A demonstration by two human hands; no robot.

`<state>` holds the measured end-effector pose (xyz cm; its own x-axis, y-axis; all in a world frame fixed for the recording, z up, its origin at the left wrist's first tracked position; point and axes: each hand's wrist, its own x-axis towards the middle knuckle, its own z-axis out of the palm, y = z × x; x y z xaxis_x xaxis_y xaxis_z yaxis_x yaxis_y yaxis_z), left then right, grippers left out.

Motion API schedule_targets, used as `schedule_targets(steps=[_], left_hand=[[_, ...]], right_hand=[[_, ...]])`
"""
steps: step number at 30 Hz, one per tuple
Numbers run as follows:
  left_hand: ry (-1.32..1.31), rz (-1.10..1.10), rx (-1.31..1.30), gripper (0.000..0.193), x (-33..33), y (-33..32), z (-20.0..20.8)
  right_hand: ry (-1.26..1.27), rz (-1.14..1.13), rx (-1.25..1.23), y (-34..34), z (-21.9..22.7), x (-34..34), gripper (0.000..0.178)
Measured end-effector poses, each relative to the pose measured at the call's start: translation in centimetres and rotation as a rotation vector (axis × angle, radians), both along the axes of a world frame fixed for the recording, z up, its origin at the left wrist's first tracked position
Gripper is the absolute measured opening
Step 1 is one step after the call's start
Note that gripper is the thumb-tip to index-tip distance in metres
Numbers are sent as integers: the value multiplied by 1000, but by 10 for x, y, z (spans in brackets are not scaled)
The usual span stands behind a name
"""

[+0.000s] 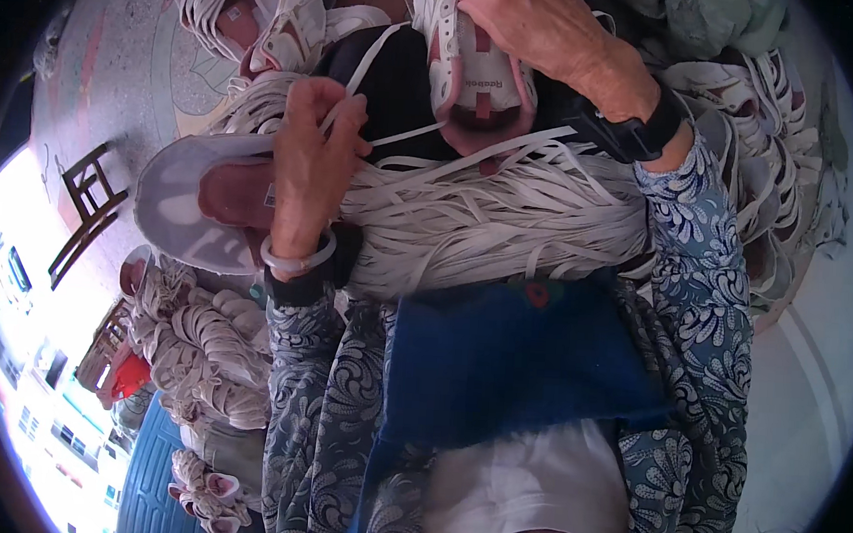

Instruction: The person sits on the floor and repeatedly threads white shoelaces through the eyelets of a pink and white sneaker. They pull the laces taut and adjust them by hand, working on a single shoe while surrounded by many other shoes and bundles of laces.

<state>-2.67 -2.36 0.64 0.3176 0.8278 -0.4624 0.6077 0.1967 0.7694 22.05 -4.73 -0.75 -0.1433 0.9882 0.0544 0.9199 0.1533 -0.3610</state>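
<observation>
A white sneaker [444,74] with pink lining stands toe-away at the top middle of the head view. My right hand [531,21] lies over its far right side and grips it; the fingertips are partly hidden near the upper edge. Left of the shoe, my left hand [318,155] is closed in a pinch on a flat white shoelace [409,133], which runs to the shoe. A thick bundle of loose white laces [506,218] lies across my lap, below both hands. Under my left wrist sits a pale shoe part [165,200] with a pink insole.
More white-and-pink sneakers [294,28] are heaped at the upper left, with another pile [763,101] on the right. Strung clusters of shoes [215,337] lie at the lower left by a blue plastic surface [160,475]. A wooden stool [91,196] stands farther left.
</observation>
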Motion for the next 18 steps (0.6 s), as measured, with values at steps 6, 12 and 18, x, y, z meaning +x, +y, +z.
schedule_targets(steps=[6, 12, 18], left_hand=[[143, -356, 644, 18, 7, 17, -21], [-268, -59, 164, 16, -7, 8, -9], [-778, 58, -247, 17, 0, -21, 36]], right_hand=[[408, 23, 415, 13, 2, -8, 21], [1497, 172, -568, -49, 34, -52, 21], [1887, -288, -745, -66, 16, -55, 21]])
